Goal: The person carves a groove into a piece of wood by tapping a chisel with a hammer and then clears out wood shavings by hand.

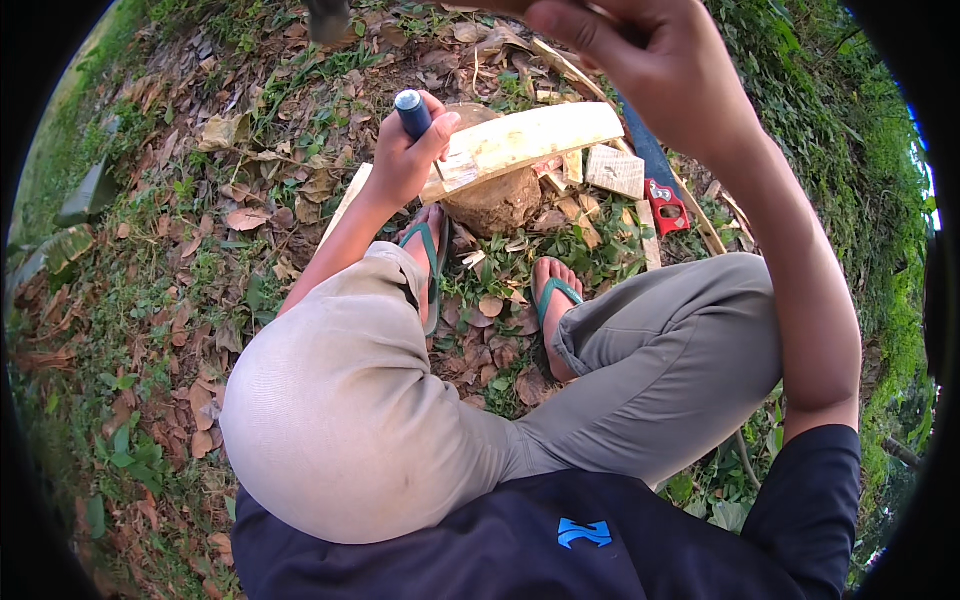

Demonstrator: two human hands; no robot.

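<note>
My left hand (pixel 403 158) is closed round the blue handle of a chisel (pixel 413 113). The chisel stands nearly upright, with its tip at the left end of a pale wooden plank (pixel 535 138), where the surface looks cut. This plank lies across a rough log stump (pixel 498 203). Raised at the top, my right hand (pixel 665 65) is closed round the handle of a hammer. The dark hammer head (pixel 328 18) shows at the upper edge, well above the chisel; part of the hammer is out of frame.
A handsaw with a red grip (pixel 668 206) lies right of the stump, beside a small wood block (pixel 615 172) and long wood strips. Dry leaves, chips and grass cover the ground. My sandalled feet (pixel 555 285) are close to the stump.
</note>
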